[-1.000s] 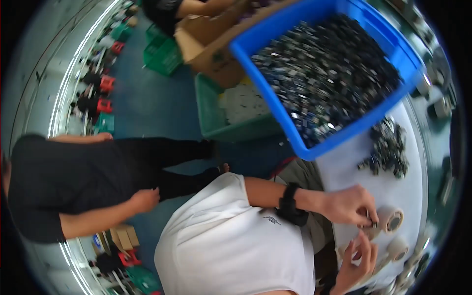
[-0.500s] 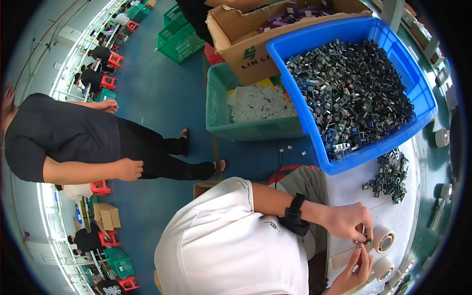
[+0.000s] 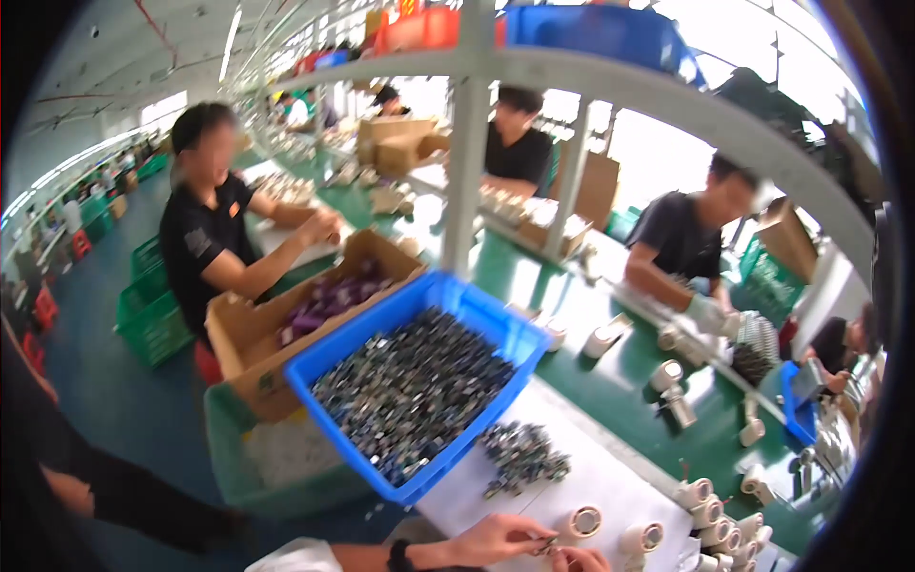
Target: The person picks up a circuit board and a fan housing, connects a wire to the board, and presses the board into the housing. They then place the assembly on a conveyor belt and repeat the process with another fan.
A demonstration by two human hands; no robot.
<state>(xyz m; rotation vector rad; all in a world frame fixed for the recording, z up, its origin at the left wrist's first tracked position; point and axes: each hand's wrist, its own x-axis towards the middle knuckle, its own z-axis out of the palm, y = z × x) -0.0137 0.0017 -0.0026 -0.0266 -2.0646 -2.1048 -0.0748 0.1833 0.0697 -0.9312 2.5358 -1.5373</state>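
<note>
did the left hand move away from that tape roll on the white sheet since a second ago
No. The left hand still sits beside the tape roll, as before; only the camera tilted up.

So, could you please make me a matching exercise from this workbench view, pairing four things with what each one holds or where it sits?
Things:
1. blue bin
2. cardboard box
3. tape roll
4. left hand

Descriptions:
A. holds purple items
B. lies flat on the white table top, beside the hands
C. full of small dark metal parts
D. pinches a small part at the lower edge, next to the right hand

Pairs: 1-C, 2-A, 3-B, 4-D
</note>
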